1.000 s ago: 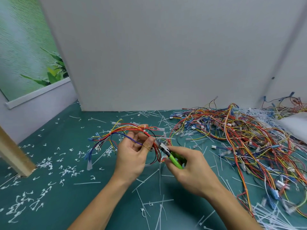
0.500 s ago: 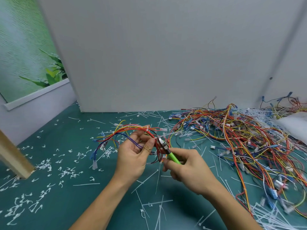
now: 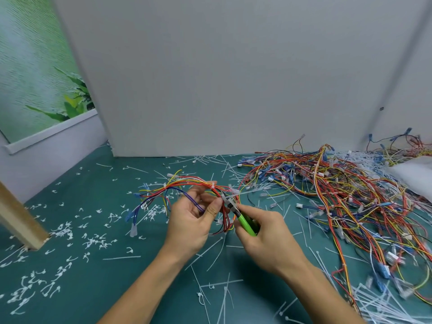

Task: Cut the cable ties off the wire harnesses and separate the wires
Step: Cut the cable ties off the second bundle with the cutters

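Note:
My left hand [image 3: 191, 220] holds a wire harness [image 3: 187, 184] of red, yellow, orange and blue wires above the green mat, pinching the bundle between thumb and fingers. A white cable tie [image 3: 225, 197] wraps the bundle just right of my thumb. My right hand [image 3: 266, 237] grips green-handled cutters [image 3: 245, 223], whose metal jaws meet the bundle at that tie. The harness ends with blue and clear connectors hang to the left.
A large tangled pile of wires [image 3: 339, 195] covers the right of the mat. Cut cable ties [image 3: 210, 286] and white tie heads [image 3: 58, 232] litter the mat. A grey board [image 3: 210, 78] stands behind; a wooden post [image 3: 21, 223] at left.
The harness and both hands have shifted slightly; the cutter jaws moved up from below my left thumb to the tie on the bundle.

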Demonstrator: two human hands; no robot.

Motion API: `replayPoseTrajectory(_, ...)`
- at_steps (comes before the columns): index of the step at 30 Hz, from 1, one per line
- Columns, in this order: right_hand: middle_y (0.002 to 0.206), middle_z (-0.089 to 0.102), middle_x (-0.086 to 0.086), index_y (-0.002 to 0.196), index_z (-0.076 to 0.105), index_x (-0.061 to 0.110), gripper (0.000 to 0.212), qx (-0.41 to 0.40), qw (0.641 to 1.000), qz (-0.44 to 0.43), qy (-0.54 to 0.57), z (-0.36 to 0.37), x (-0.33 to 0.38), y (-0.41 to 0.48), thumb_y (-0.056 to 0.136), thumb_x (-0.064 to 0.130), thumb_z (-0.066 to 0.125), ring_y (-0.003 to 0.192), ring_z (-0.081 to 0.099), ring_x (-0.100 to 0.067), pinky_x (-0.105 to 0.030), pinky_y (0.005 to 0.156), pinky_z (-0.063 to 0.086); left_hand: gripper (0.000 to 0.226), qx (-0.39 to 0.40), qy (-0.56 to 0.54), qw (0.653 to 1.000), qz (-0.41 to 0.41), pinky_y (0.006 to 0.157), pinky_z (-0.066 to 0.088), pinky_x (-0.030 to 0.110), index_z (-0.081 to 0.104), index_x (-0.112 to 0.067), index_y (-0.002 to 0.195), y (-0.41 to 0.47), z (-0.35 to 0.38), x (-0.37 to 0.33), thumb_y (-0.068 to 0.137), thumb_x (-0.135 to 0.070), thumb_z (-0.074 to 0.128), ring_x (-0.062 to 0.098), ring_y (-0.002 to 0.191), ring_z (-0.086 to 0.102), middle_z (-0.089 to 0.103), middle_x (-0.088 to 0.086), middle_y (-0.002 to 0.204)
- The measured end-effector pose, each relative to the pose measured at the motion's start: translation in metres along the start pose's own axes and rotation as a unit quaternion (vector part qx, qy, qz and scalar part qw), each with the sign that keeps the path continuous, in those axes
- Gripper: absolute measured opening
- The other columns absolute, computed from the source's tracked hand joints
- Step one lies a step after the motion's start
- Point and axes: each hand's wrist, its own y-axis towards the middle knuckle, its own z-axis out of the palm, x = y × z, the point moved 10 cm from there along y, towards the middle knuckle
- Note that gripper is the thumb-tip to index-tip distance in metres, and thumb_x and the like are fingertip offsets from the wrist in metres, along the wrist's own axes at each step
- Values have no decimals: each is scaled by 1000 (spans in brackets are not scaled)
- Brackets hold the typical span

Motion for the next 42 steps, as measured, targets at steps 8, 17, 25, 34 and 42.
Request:
replayPoseTrajectory(8,62,56,-3,95,76,18,12,-8,957,76,281,-6,-5,5,92,12,65,50,44,-15,-26,49,38,25,-20,-75,996,-42,58,50,19,58,-7,103,1,-1,6,81,-14,67,13,71,70,68,-2,79)
replayPoseTrajectory(17,89,72,-8,101,64,13,16,-99,878,273,380,-32,-51,2,90,2,69,63,58,-19,-34,59,46,17,-19,-342,922,-179,56,54,24,59,-11,102,2,-1,17,85,-11,59,14,76,69,70,5,88)
replayPoseTrajectory(25,72,64,0,98,71,23,37,55,972,147,177,-2,-17,0,70,13,91,64,53,-15,-25,63,46,16,-49,-391,899,-190,68,60,24,65,-8,101,5,-10,17,88,-12,56,12,82,73,75,9,91)
replayPoseTrajectory(34,82,67,9,96,65,31,41,-56,994,64,64,-9,-4,0,69,34,95,64,52,-6,-22,62,47,23,-39,-404,895,-186,75,59,21,64,-3,107,4,-5,17,86,-9,59,15,86,73,74,15,105)
replayPoseTrajectory(42,66,64,-5,87,63,13,13,-124,976,36,174,-34,2,3,95,19,72,56,58,-17,-28,54,47,28,-61,-190,976,-87,68,59,29,64,-3,107,11,-22,11,81,-10,72,22,96,72,74,12,105)
